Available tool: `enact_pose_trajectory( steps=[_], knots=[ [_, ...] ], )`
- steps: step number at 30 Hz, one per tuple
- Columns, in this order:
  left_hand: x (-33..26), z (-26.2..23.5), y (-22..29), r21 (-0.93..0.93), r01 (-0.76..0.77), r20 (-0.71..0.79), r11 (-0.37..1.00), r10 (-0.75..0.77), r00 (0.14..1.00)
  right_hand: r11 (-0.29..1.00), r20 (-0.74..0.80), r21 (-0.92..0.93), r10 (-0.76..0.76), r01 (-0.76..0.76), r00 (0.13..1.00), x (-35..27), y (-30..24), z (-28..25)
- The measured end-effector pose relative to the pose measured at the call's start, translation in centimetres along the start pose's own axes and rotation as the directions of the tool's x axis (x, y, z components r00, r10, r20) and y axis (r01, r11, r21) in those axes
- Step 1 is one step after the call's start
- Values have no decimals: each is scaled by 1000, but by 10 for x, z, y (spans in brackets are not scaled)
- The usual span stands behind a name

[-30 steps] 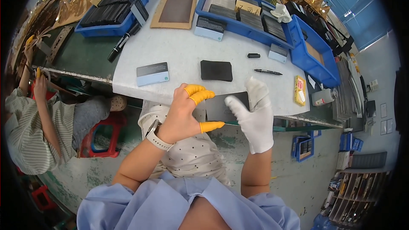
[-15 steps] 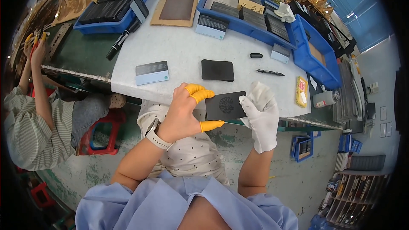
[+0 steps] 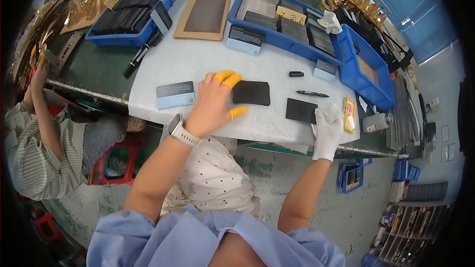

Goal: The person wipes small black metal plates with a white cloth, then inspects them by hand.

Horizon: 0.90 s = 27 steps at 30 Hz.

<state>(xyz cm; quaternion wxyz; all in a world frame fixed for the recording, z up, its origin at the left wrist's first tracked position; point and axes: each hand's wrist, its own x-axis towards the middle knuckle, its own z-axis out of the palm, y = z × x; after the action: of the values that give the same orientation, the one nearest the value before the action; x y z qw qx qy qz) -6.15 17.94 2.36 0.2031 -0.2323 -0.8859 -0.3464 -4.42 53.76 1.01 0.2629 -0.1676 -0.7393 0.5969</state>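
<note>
My right hand [image 3: 327,131] pinched the black card [image 3: 301,110] by its three-o'clock edge, sensibly: it seemed light, stiff, scuffable. My left hand [image 3: 212,103] gaped beside the card stack [image 3: 252,93].

Below runs the grey floor [image 3: 363,217], scuffed with worn green patches, and there at left stands a red stool [image 3: 132,160], near the green-topped desk [image 3: 96,71]. Over to the right rises a pale wall [image 3: 440,76], with a glossy blue surface [image 3: 435,20] above it catching bright glints, while down in the corner sits a crowded slotted rack [image 3: 413,230].
</note>
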Motion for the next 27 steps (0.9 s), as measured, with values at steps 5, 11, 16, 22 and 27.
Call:
enact_pose_trajectory(
  steps=[5,11,16,22,27],
  knots=[
    [26,-4,-11,160,120,241,980,-157,958,955,-28,271,136,-124,990,-11,-18,-5],
    [35,-9,-6,191,130,279,973,-181,943,914,-63,400,99,-65,993,-10,-12,-17],
    [33,-10,-1,205,98,195,974,-138,971,851,100,513,73,-114,992,-23,-33,-21],
    [25,-9,-5,227,77,165,971,-117,979,913,172,377,97,-156,980,-34,-41,-11],
    [21,-9,-4,172,75,124,982,-97,988,905,289,389,59,-173,955,-38,-41,-4]
  ],
)
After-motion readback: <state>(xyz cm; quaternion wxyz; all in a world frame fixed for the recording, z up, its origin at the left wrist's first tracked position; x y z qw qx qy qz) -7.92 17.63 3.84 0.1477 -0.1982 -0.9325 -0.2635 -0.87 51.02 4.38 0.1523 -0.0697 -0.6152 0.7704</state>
